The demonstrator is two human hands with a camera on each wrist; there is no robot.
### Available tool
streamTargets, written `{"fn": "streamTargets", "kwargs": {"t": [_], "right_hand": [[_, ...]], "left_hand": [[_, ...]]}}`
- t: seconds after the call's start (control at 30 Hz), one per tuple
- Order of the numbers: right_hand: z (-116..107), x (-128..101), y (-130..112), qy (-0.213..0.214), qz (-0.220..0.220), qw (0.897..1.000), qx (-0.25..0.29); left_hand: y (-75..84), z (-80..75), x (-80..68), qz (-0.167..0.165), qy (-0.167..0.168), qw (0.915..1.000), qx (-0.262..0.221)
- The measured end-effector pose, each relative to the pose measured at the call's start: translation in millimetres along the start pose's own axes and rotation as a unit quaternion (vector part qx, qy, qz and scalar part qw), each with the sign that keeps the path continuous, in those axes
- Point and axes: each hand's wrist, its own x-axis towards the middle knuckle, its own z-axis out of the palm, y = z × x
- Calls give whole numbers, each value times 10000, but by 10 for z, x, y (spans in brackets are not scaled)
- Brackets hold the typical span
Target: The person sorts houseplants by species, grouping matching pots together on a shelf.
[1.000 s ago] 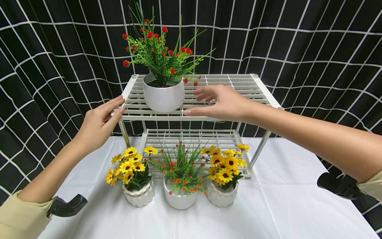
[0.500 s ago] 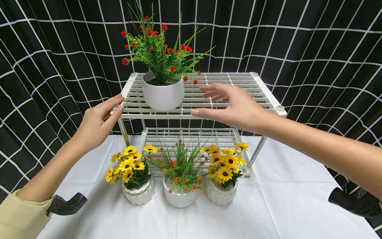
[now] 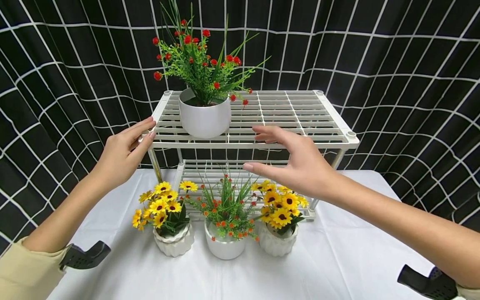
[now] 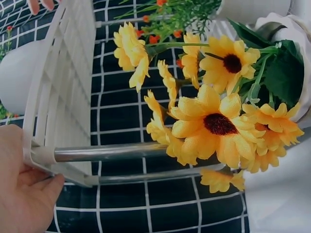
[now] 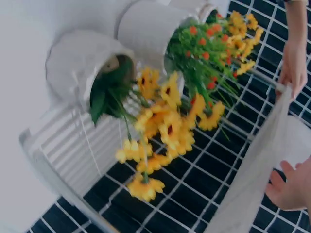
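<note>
My left hand (image 3: 121, 156) touches the front left corner of the white wire rack (image 3: 348, 140), its fingers fairly straight; in the left wrist view, that hand (image 4: 24, 189) lies against the corner beside a metal post. My right hand (image 3: 296, 162) hovers in front of the top shelf's front edge, thumb and fingers spread, holding nothing. On the left of the top shelf stands a white pot (image 3: 205, 121) of red flowers. Below my right hand is a ribbed white pot (image 3: 278, 241) of yellow sunflowers, partly covered by the hand in the head view.
A white pot (image 3: 225, 248) with small orange-red flowers stands at the front middle, and another sunflower pot (image 3: 174, 241) stands to its left. All rest on the white tablecloth (image 3: 337, 266) before the lower shelf (image 3: 195, 166). A black gridded curtain (image 3: 375, 54) hangs behind.
My right hand has drawn back from beside the red-flower pot, moving right, then down toward the front sunflowers. The left hand stays at the rack corner, and the pots have not moved.
</note>
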Motion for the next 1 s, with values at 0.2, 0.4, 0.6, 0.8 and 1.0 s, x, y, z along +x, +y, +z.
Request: {"fn": "streamTargets", "kwargs": {"t": [0.2, 0.4, 0.6, 0.8, 1.0], "right_hand": [[164, -131, 93, 698, -811, 9941, -173], [328, -300, 146, 989, -1333, 9861, -21], [476, -435, 210, 947, -1236, 9878, 6], [562, -535, 287, 914, -976, 9909, 140], [704, -663, 382, 710, -820, 9939, 219]], "left_hand": [[5, -5, 17, -29, -29, 10000, 23], [3, -4, 15, -17, -27, 10000, 40], [-10, 5, -5, -40, 0, 10000, 13], [-10, 14, -7, -24, 36, 10000, 2], [-7, 19, -9, -52, 54, 10000, -13]]}}
